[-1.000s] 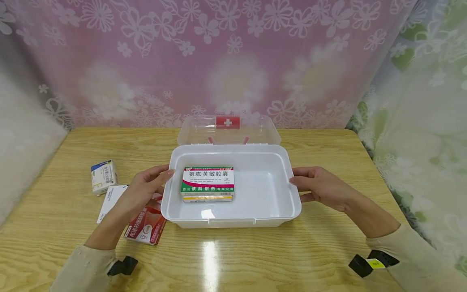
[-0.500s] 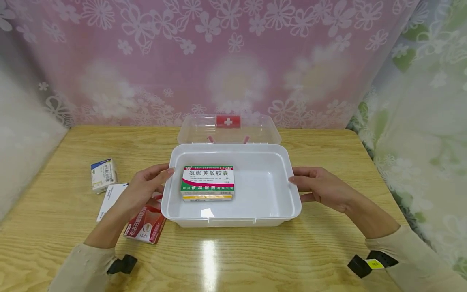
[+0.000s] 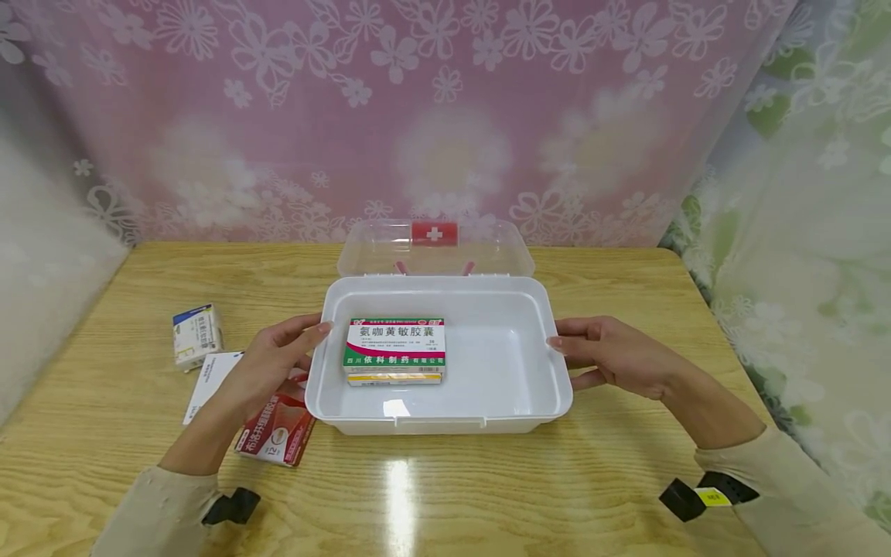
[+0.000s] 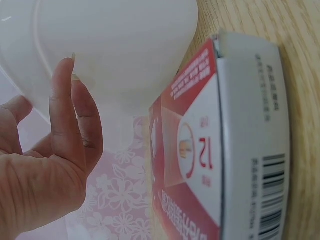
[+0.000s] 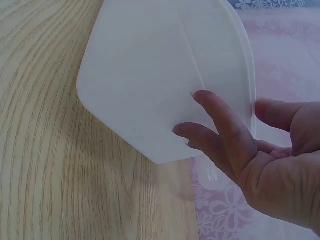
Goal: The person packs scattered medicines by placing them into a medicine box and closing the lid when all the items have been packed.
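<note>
A white plastic medicine box [image 3: 497, 348] stands in the middle of the wooden table, its clear lid [image 3: 376, 246] with a red cross label tipped back behind it. Inside, at the left, a green and white capsule carton [image 3: 395, 344] lies on a yellow-edged carton [image 3: 395, 379]. My left hand [image 3: 278, 357] holds the left rim, thumb on top and fingers against the outer wall. On the opposite side, my right hand [image 3: 614, 357] grips the right rim the same way. In the right wrist view, its fingers [image 5: 225, 125] touch the wall below the rim.
Left of the box lie a red carton [image 3: 278, 433], partly behind the left hand, a white carton [image 3: 209, 379] under the forearm's line, and a small blue and white carton [image 3: 198, 338]. A flowered pink curtain [image 3: 445, 116] hangs behind the table [image 3: 487, 495].
</note>
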Motion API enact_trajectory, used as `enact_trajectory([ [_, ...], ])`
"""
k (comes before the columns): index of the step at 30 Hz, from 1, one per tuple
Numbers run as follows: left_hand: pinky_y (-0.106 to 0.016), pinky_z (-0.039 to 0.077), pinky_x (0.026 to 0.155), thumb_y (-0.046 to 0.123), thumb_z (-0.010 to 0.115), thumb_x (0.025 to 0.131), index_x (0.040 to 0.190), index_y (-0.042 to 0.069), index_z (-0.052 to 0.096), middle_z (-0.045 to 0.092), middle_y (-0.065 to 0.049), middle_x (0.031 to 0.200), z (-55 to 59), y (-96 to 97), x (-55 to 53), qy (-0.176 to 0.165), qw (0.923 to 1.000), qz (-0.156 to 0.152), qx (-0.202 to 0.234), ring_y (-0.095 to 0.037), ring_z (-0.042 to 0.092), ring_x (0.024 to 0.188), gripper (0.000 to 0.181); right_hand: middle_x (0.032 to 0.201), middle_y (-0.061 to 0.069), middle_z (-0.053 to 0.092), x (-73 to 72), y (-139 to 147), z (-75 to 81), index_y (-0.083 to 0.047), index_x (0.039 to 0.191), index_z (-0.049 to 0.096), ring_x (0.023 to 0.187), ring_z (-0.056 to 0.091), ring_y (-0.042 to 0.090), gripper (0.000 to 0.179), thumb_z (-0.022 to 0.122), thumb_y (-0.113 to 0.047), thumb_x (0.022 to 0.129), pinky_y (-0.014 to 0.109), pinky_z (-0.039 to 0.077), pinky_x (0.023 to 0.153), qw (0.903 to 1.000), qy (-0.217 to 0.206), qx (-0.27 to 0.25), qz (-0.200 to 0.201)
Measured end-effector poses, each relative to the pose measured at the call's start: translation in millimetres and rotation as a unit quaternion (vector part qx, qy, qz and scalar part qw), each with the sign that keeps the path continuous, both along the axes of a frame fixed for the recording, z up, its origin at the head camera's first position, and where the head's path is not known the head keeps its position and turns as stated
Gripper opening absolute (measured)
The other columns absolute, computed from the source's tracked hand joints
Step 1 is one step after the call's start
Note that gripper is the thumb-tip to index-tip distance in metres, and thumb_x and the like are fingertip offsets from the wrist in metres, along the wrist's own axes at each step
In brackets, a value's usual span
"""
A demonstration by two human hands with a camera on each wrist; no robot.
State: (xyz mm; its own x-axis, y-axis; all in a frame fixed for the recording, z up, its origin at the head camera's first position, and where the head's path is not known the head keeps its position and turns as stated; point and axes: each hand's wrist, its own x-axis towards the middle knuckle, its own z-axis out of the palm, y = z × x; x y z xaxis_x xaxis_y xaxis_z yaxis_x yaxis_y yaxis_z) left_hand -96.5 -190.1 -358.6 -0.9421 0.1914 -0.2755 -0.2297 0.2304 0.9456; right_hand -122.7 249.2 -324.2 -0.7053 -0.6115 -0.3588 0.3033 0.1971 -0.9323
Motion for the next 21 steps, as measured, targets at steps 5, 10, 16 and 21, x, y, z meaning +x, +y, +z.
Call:
enact_trajectory([
  [5, -0.045, 0.057, 0.061, 0.046, 0.053, 0.096, 0.146, 0.008, 0.038, 0.063, -0.021, 0.109, 1.4, -0.2, 0.3, 0.001, 1.0, -0.004, 0.0, -0.028, 0.068, 0.08, 0.065, 0.129, 0.017, 0.055, 1.0, 0, 0.2, 0.01, 0.145, 0.027, 0.115, 0.054, 0.04, 0.055, 0.05, -0.013, 0.101, 0.051, 0.05, 0.084, 1.0, 0.001, -0.001, 0.001],
  [10, -0.047, 0.057, 0.062, 0.046, 0.054, 0.095, 0.146, 0.008, 0.037, 0.063, -0.022, 0.11, 5.3, -0.3, 1.5, 0.0, 0.9999, -0.011, -0.007, -0.03, 0.068, 0.08, 0.066, 0.13, 0.019, 0.054, 2.3, -1, -1.9, 0.009, 0.145, 0.027, 0.117, 0.052, 0.042, 0.055, 0.05, -0.014, 0.101, 0.051, 0.05, 0.084, 1.0, 0.0, -0.005, -0.001],
  [16, -0.048, 0.057, 0.063, 0.043, 0.053, 0.097, 0.146, 0.005, 0.035, 0.06, -0.024, 0.116, 11.8, 0.0, 1.2, -0.001, 0.9994, -0.033, -0.013, -0.032, 0.068, 0.084, 0.065, 0.135, 0.025, 0.048, 3.9, -1, -2.5, 0.009, 0.146, 0.026, 0.119, 0.05, 0.043, 0.057, 0.051, -0.016, 0.101, 0.051, 0.05, 0.084, 1.0, 0.006, 0.001, -0.003],
  [21, -0.048, 0.057, 0.063, 0.041, 0.052, 0.098, 0.146, 0.003, 0.035, 0.06, -0.024, 0.115, 15.9, 0.8, -0.9, 0.002, 0.9989, -0.043, -0.019, -0.032, 0.068, 0.084, 0.064, 0.136, 0.026, 0.047, 4.1, -1, -0.9, 0.008, 0.146, 0.026, 0.119, 0.05, 0.043, 0.057, 0.051, -0.017, 0.101, 0.05, 0.051, 0.083, 0.9999, 0.012, 0.004, -0.004],
])
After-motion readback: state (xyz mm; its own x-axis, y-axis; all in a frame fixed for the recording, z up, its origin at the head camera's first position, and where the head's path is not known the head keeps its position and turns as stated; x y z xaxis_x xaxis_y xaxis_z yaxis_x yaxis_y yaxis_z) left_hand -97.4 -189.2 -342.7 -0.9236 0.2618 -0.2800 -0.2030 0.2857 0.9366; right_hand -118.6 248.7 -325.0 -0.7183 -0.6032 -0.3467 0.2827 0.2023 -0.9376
